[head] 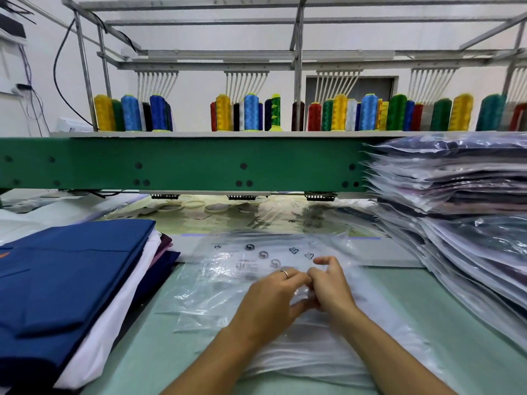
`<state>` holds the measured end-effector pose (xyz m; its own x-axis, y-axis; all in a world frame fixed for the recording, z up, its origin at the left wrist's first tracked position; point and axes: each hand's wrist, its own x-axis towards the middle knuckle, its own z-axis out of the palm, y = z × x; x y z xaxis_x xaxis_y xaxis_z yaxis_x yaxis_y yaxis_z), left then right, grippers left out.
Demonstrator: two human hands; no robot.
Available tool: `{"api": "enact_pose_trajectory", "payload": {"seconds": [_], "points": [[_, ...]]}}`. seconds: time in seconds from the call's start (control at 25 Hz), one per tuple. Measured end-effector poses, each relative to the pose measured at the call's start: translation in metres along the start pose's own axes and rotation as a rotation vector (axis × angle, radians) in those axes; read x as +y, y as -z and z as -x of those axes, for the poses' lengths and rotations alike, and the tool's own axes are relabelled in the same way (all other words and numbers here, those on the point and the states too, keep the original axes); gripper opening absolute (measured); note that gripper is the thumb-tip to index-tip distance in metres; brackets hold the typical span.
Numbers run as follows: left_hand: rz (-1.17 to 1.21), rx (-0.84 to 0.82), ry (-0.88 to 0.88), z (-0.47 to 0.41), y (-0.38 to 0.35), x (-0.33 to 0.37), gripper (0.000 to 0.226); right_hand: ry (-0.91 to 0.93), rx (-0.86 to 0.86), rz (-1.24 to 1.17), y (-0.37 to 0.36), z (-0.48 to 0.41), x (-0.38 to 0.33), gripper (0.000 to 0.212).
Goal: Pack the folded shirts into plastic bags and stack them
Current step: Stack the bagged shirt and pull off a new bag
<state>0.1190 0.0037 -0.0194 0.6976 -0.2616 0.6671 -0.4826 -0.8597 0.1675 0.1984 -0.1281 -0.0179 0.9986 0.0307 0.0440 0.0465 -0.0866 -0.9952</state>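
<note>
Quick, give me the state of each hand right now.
Left hand: fingers curled, pinches the top plastic bag.
Right hand: fingers curled, pinches the same bag.

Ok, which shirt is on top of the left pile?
The blue shirt; the white shirt lies under it, showing only along its edge.

Packing table (159, 352), worker's view.
Folded shirts (71, 280) lie at the left, plastic bags (228, 280) in the centre, bagged shirts (470, 209) stacked at the right — thread spools (251, 112) on a shelf (199, 134) behind.
</note>
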Motion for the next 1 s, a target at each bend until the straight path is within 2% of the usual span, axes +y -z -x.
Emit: {"api": "enact_pose_trajectory", "payload": {"seconds": [0.12, 0.24, 0.4, 0.56, 0.68, 0.8, 1.0], "points": [[-0.026, 0.069, -0.043, 0.000, 0.001, 0.000, 0.013, -0.002, -0.002, 0.021, -0.002, 0.001, 0.002, 0.028], [-0.081, 0.104, -0.032, 0.001, 0.001, -0.001, 0.007, -0.014, -0.032, -0.017, -0.006, 0.002, 0.001, 0.021], [-0.042, 0.095, 0.173, 0.003, -0.002, -0.008, 0.012, -0.005, -0.009, -0.017, -0.007, 0.000, -0.001, 0.012], [0.053, 0.106, 0.399, 0.008, 0.008, -0.030, 0.020, -0.005, 0.037, -0.050, 0.006, -0.008, 0.001, 0.012], [0.002, 0.162, 0.552, 0.015, 0.019, -0.044, 0.022, -0.005, 0.064, -0.109, 0.018, -0.013, 0.003, 0.013], [-0.098, 0.221, 0.666, 0.023, 0.031, -0.056, 0.026, 0.010, 0.099, -0.171, 0.026, -0.018, 0.005, 0.014], [-0.090, 0.250, 0.786, 0.034, 0.045, -0.076, 0.033, 0.016, 0.185, -0.250, 0.040, -0.025, 0.011, 0.020]]}}
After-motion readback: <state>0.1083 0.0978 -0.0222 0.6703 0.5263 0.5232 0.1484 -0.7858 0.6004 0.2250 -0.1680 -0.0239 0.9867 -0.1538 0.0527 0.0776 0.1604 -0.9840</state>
